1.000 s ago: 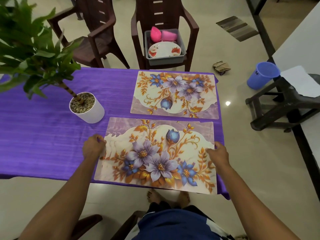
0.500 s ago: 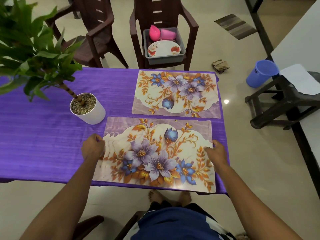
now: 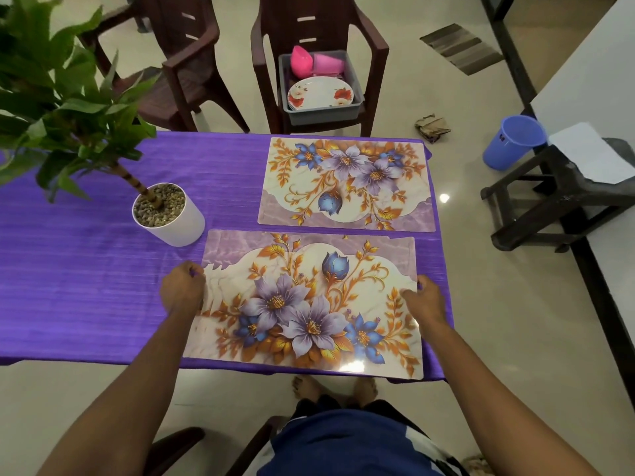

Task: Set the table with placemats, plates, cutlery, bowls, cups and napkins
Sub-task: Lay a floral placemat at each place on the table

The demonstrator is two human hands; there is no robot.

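Two floral placemats lie on the purple tablecloth (image 3: 86, 286). The near placemat (image 3: 305, 304) sits at the table's front edge. My left hand (image 3: 182, 292) pinches its left edge and my right hand (image 3: 424, 300) pinches its right edge. The far placemat (image 3: 347, 183) lies flat just behind it, untouched. Behind the table, a grey tub (image 3: 321, 111) on a brown chair (image 3: 319, 25) holds a flowered plate (image 3: 319, 92) and pink cups (image 3: 314, 63).
A potted plant in a white pot (image 3: 171, 218) stands just left of the near placemat. A second brown chair (image 3: 178, 63) is behind the table. A dark stool (image 3: 563, 201), a blue bucket (image 3: 512, 142) and a white counter (image 3: 591, 91) are to the right.
The near placemat has slid slightly away from me onto the table, with both hands still holding its edges.
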